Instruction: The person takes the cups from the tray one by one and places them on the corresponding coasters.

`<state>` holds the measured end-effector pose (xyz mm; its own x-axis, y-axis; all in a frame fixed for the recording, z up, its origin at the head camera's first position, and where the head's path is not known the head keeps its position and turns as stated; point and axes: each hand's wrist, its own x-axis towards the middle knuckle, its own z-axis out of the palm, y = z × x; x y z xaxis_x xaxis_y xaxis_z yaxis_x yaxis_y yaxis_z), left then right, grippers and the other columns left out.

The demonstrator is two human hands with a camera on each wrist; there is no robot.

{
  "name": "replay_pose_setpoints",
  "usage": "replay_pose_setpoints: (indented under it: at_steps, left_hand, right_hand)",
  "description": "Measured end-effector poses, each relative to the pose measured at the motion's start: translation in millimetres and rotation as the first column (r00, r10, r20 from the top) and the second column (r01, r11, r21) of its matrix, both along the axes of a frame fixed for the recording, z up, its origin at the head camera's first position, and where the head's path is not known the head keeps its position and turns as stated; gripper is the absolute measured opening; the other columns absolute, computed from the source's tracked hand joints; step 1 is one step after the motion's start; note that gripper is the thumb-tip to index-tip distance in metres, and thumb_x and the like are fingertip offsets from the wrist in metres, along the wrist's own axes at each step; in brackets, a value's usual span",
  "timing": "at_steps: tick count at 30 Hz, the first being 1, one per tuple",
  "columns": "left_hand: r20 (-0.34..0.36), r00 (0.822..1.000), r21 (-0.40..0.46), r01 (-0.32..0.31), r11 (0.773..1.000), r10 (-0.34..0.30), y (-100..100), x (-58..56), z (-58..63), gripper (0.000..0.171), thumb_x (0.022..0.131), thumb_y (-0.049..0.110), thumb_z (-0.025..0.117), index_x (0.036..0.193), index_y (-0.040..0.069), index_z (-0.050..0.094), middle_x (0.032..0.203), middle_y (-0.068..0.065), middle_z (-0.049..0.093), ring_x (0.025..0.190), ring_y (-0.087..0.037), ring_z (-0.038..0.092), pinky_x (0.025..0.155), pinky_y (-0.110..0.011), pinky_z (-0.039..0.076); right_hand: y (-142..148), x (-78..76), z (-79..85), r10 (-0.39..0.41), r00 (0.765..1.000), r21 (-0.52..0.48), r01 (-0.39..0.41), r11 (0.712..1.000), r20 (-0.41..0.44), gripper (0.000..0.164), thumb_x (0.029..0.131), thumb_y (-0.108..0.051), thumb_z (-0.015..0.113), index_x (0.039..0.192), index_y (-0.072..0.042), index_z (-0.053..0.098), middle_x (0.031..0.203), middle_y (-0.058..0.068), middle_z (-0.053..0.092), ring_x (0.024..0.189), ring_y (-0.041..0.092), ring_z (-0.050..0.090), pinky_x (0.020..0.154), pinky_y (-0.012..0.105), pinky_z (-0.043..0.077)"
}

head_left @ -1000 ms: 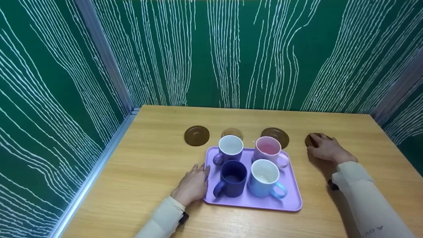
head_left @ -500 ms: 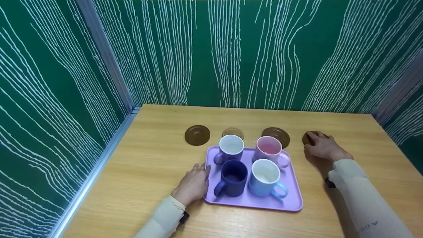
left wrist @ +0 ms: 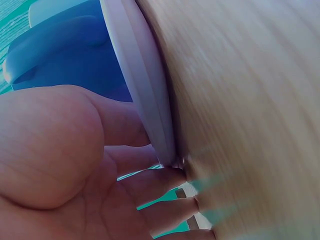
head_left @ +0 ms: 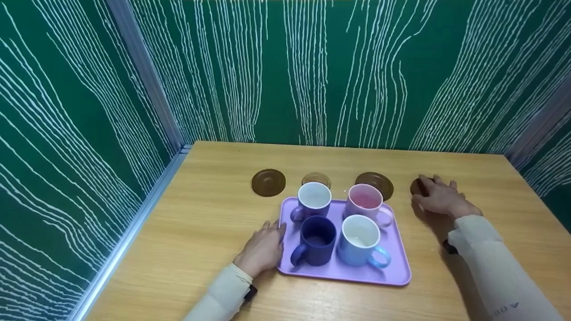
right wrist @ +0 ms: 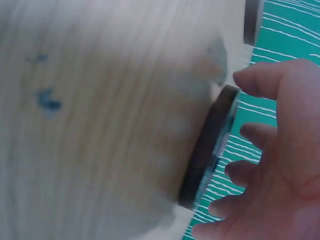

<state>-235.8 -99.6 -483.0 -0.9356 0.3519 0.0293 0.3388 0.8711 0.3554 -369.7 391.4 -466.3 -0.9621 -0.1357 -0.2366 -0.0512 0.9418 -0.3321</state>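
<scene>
My left hand [head_left: 262,249] rests on the table at the left edge of a purple tray [head_left: 339,275], fingers straight, thumb and a finger touching its rim [left wrist: 147,85]. On the tray stand several mugs: a dark blue mug [head_left: 317,249], a light blue mug [head_left: 354,254], a pink mug [head_left: 363,203] and a white-lined purple mug [head_left: 313,200]. My right hand [head_left: 444,199] hovers over a round dark brown coaster [head_left: 418,188] at the right. In the right wrist view its fingers are spread around the coaster [right wrist: 207,150], mostly apart from it; fingertip contact is hard to tell.
Behind the tray lie a dark brown coaster [head_left: 268,182], a lighter wooden coaster [head_left: 316,179] and another dark coaster [head_left: 377,183], roughly in a row. A green wall [head_left: 276,89] with white lines closes the table's back.
The right-hand coaster has shifted slightly left under my right hand. The fingers have since spread, and that hand has drawn a little to the right. My left hand stays at the tray.
</scene>
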Motion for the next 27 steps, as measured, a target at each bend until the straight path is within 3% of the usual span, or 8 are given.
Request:
replay_pose_setpoints:
  at_steps: [8, 16, 22, 27]
  left_hand:
    - [0.017, 1.000, 0.012, -0.004, 1.000, 0.003, 1, 1.0, 0.3, 0.048, 0.100, 0.009, 0.058, 0.146, -0.004, 0.055, 0.153, -0.024, 0.050, 0.143, -0.051, 0.043, 0.113, -0.066, 0.039]
    - [0.005, 1.000, 0.011, 0.010, 1.000, -0.010, 0, 0.7, -1.1, 0.047, 0.100, 0.010, 0.058, 0.145, -0.004, 0.056, 0.152, -0.025, 0.051, 0.142, -0.052, 0.043, 0.112, -0.066, 0.040]
    - [-0.039, 0.999, -0.008, 0.023, 1.000, -0.023, -1, 0.2, -2.3, 0.046, 0.098, 0.009, 0.060, 0.143, -0.004, 0.058, 0.148, -0.026, 0.055, 0.137, -0.053, 0.048, 0.107, -0.067, 0.045]
    - [-0.041, 0.999, -0.004, 0.024, 1.000, -0.024, -1, -0.4, -3.1, 0.047, 0.098, 0.009, 0.060, 0.143, -0.004, 0.058, 0.148, -0.026, 0.055, 0.137, -0.053, 0.048, 0.107, -0.065, 0.045]
  right_hand:
    - [-2, 19.3, 18.6, -0.025, 0.999, -0.047, 0.023, 0.999, -0.035, 0.084, 0.105, -0.049, 0.049, 0.165, -0.003, 0.012, 0.161, 0.044, 0.000, 0.140, 0.074, -0.005, 0.108, 0.086, 0.005]
    - [-13, 47.4, 35.7, -0.025, 0.993, -0.100, 0.013, 0.995, -0.115, 0.078, 0.106, -0.045, 0.050, 0.165, -0.004, 0.019, 0.163, 0.039, 0.015, 0.146, 0.066, 0.011, 0.112, 0.080, 0.016]
    - [-31, 75.2, 31.5, 0.027, 0.976, -0.116, -0.053, 0.992, -0.215, 0.066, 0.107, -0.036, 0.051, 0.161, -0.004, 0.032, 0.161, 0.032, 0.032, 0.144, 0.057, 0.031, 0.114, 0.074, 0.027]
    - [-49, 99.7, 19.2, 0.037, 0.981, -0.125, -0.062, 0.990, -0.193, 0.067, 0.107, -0.040, 0.052, 0.161, -0.005, 0.034, 0.162, 0.032, 0.031, 0.146, 0.056, 0.030, 0.115, 0.073, 0.026]
